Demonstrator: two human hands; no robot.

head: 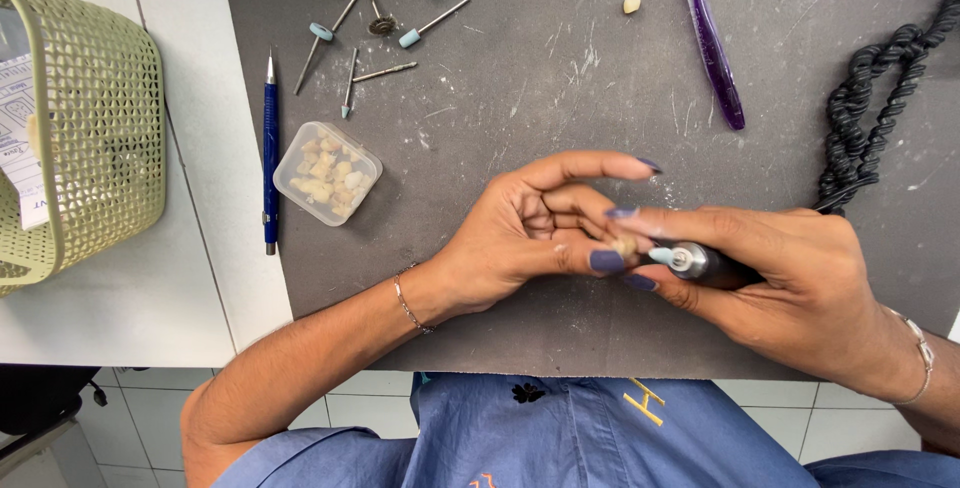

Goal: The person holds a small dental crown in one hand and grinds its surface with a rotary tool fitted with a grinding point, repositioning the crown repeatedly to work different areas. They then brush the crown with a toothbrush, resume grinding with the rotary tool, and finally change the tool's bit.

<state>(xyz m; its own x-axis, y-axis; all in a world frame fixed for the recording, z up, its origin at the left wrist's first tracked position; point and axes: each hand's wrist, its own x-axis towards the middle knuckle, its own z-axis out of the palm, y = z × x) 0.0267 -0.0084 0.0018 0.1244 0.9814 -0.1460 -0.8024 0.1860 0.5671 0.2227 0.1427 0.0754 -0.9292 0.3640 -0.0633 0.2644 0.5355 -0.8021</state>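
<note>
While bare grey mat [560, 98] lies open above them, both hands meet at lower centre near the worktop [130, 288] edge: left hand [520, 233] pinches a small tooth piece [626, 246], right hand [790, 283] grips a grinding tool [700, 262] touching it.

At the left of the frame, just left of centre height, a small clear plastic box [327, 172] with rounded corners lies on the dark mat, packed with pale cream and yellowish pieces. At the far left edge, a white paper form [22, 138] with dark print and ruled lines stands inside the green mesh basket [110, 98], partly hidden by its wall.
</note>
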